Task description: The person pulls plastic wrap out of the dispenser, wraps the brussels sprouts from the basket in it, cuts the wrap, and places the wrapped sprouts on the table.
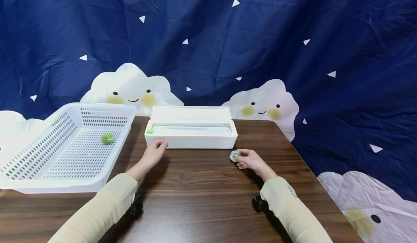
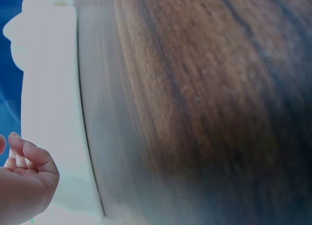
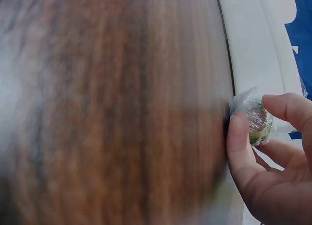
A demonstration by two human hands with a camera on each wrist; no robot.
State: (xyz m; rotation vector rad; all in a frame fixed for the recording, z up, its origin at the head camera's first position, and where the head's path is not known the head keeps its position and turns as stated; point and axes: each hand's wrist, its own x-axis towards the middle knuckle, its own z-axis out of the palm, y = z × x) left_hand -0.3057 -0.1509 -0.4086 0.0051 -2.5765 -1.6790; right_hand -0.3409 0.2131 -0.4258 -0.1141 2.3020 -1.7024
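Observation:
A small green broccoli floret wrapped in clear plastic film (image 1: pixel 235 156) is pinched between the thumb and fingers of my right hand (image 1: pixel 250 161), just off the front right corner of a white box. In the right wrist view, crumpled film surrounds the wrapped floret (image 3: pixel 258 119). My left hand (image 1: pixel 154 153) hovers by the box's front left, its fingers loosely curled with nothing visible in them. The long white cling film dispenser (image 1: pixel 192 142) stands with its lid raised; film shows inside, and a green slider (image 1: pixel 150 131) sits at its left end.
At the left, a white perforated plastic basket (image 1: pixel 65 183) holds one green broccoli floret (image 1: pixel 107 138). The dark wooden table (image 1: pixel 192 199) extends in front of the dispenser. Behind it hangs a blue cloth (image 1: pixel 208 54) with clouds and white triangles.

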